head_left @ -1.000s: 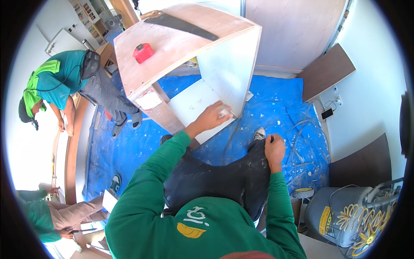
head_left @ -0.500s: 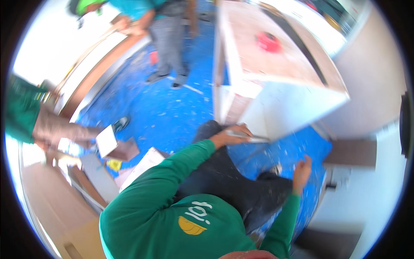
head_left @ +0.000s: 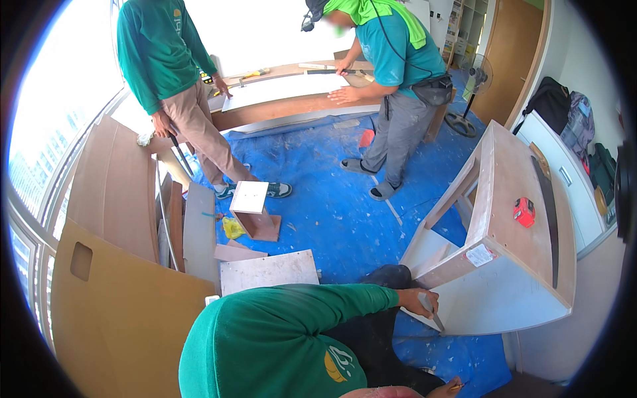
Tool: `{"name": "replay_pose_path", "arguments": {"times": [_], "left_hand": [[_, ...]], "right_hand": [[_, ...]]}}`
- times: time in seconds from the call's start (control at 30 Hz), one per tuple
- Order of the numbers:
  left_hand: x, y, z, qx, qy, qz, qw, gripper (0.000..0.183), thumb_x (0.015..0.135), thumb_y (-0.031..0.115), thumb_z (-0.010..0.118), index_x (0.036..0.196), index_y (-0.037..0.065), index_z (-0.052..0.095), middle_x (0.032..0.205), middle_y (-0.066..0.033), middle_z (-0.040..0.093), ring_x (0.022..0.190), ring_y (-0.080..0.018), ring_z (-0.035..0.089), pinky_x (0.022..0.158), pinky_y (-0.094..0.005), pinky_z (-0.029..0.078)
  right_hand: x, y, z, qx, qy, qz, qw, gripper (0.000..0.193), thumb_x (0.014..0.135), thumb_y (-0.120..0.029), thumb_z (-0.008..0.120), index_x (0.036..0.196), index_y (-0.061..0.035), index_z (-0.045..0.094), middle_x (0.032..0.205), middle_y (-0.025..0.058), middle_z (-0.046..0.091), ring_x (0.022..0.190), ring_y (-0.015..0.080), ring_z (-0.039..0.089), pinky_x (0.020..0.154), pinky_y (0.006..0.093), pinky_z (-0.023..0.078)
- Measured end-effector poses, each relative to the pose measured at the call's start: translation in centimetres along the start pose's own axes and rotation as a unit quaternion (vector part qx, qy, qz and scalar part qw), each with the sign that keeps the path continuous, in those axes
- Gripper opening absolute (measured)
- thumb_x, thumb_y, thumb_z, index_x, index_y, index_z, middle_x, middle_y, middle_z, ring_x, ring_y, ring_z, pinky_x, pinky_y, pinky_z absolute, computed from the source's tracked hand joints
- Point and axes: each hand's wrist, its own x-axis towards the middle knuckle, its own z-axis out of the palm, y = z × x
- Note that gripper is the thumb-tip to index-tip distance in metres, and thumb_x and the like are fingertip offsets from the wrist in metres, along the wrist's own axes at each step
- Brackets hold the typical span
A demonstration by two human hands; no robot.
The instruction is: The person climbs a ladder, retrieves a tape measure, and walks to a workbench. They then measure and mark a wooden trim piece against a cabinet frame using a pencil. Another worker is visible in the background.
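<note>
My left hand (head_left: 419, 302) is closed around a slim, flat grey tool (head_left: 431, 312). Its lower end meets the white side panel (head_left: 494, 295) of a wooden cabinet, close to the panel's bottom corner; I cannot tell exactly what kind of tool it is. Low in the picture, my right hand (head_left: 446, 390) appears over the blue floor sheet with its fingers pinched together. Whatever small thing they hold is too small to make out, and the lower edge cuts off part of that hand. On the cabinet top lies a red tape measure (head_left: 524, 212).
A long dark strip (head_left: 545, 219) lies along the cabinet top. Loose boards (head_left: 271, 270) and a small open box (head_left: 251, 202) stand left on the blue sheet (head_left: 318, 192). Two co-workers in green (head_left: 161, 53) and teal (head_left: 398, 50) handle a white panel (head_left: 292, 93). A fan (head_left: 472, 86) stands behind.
My view has swung left and up, showing both co-workers more fully. The left hand still holds the tool at the panel. My right hand, fingers apart before, is lower and pinched.
</note>
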Motion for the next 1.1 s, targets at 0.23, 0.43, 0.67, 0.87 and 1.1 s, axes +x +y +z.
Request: {"name": "replay_pose_path", "arguments": {"times": [0.23,0.43,0.67,0.87,1.1], "left_hand": [[-2.0,-0.4,0.0,-0.004,0.021,-0.017,1.0,0.022,0.095,0.017,0.084,0.113,0.008,0.077,0.109,-0.0087,0.068,0.107,-0.0251,0.068,0.096,-0.0384,0.055],[-2.2,-0.6,0.5,-0.003,0.017,-0.006,1.0,0.022,0.096,0.014,0.082,0.116,0.007,0.077,0.108,-0.0077,0.066,0.108,-0.0229,0.067,0.095,-0.0383,0.054],[-1.8,-0.3,0.8,-0.016,0.023,-0.018,0.999,0.02,0.091,0.018,0.084,0.11,0.011,0.078,0.106,-0.0081,0.068,0.11,-0.0266,0.067,0.099,-0.0396,0.053],[-2.8,-3.7,1.2,-0.053,0.068,0.042,0.995,0.02,0.091,0.014,0.085,0.109,0.012,0.079,0.104,-0.0075,0.068,0.11,-0.0269,0.067,0.1,-0.0406,0.053],[-1.4,-1.2,0.8,0.001,-0.022,-0.017,1.0,0.022,0.093,0.02,0.082,0.113,0.01,0.077,0.107,-0.0079,0.066,0.104,-0.0281,0.068,0.094,-0.0404,0.052]], "right_hand": [[8.0,-10.9,-9.6,0.068,-0.377,-0.02,0.923,0.043,0.109,-0.046,0.062,0.119,-0.006,0.074,0.116,0.0122,0.075,0.102,0.0244,0.069,0.093,0.0406,0.057],[10.7,-11.6,-12.7,0.222,-0.41,0.163,0.87,0.035,0.109,-0.024,0.059,0.133,-0.0017,0.071,0.125,0.0221,0.075,0.111,0.0324,0.072,0.1,0.0431,0.058],[8.5,-9.3,-11.4,0.037,-0.417,-0.113,0.901,0.041,0.102,-0.015,0.058,0.137,0.001,0.07,0.123,0.0273,0.076,0.116,0.0408,0.073,0.103,0.0479,0.059],[7.3,-7.8,-6.7,0.18,-0.345,-0.063,0.919,0.043,0.115,-0.03,0.056,0.118,0.0104,0.07,0.103,0.0325,0.072,0.09,0.0477,0.067,0.081,0.0521,0.052],[8.0,-10.4,-9.2,0.147,-0.351,0.024,0.924,0.047,0.115,-0.036,0.056,0.105,0.0086,0.069,0.091,0.0312,0.071,0.079,0.05,0.065,0.071,0.0547,0.05]]}}
